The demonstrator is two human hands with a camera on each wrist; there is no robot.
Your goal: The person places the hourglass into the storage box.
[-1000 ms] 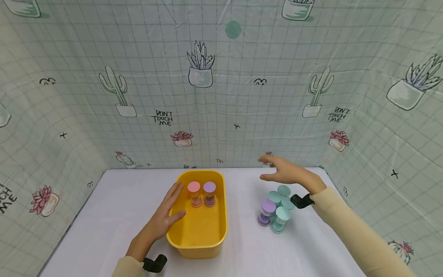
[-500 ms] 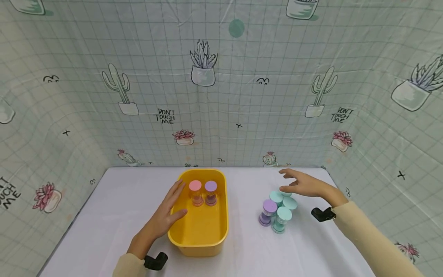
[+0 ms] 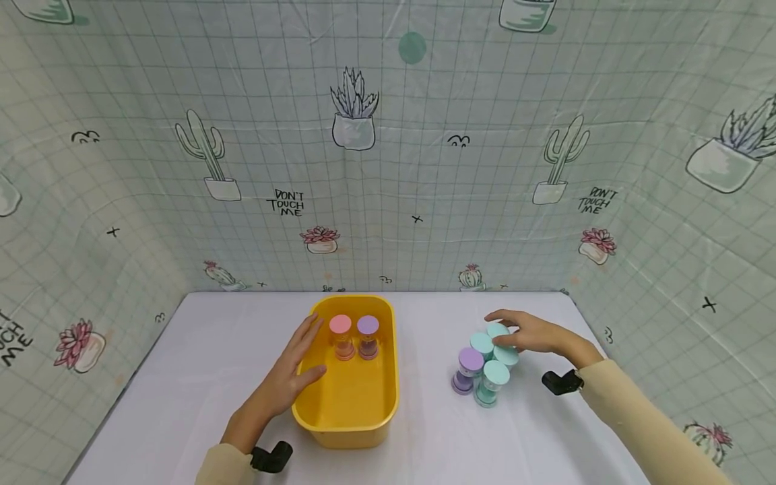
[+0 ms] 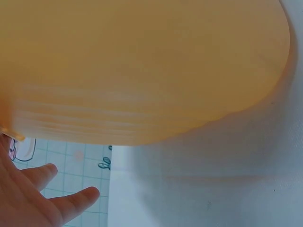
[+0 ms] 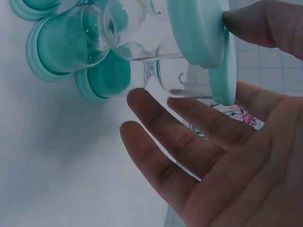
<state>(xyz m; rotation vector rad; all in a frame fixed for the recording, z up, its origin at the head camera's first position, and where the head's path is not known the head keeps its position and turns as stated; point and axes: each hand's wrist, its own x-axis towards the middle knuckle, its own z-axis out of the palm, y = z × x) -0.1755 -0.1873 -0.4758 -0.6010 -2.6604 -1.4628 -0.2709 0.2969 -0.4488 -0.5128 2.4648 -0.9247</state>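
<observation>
My left hand (image 3: 280, 385) rests against the left rim of a yellow plastic bin (image 3: 348, 401), fingers extended. A pink-capped sand timer (image 3: 341, 325) and a purple-capped one (image 3: 368, 326) stand inside near its far end. My right hand (image 3: 536, 335) is over a cluster of sand timers on the table. Its fingers lie beside the rearmost teal timer (image 3: 497, 329), and in the right wrist view the thumb (image 5: 251, 23) reaches a teal cap (image 5: 201, 28); firm contact cannot be told. More teal timers (image 3: 496, 374) and a purple timer (image 3: 470, 362) stand close by.
A white table (image 3: 424, 431) carries everything. Behind it and at both sides hangs a gridded cloth (image 3: 388, 175) printed with cactus drawings. The bin's side wall (image 4: 142, 71) fills most of the left wrist view.
My right hand has moved right and then down, to the rear of the timer cluster. The left hand stays at the bin, and the timers stand as before.
</observation>
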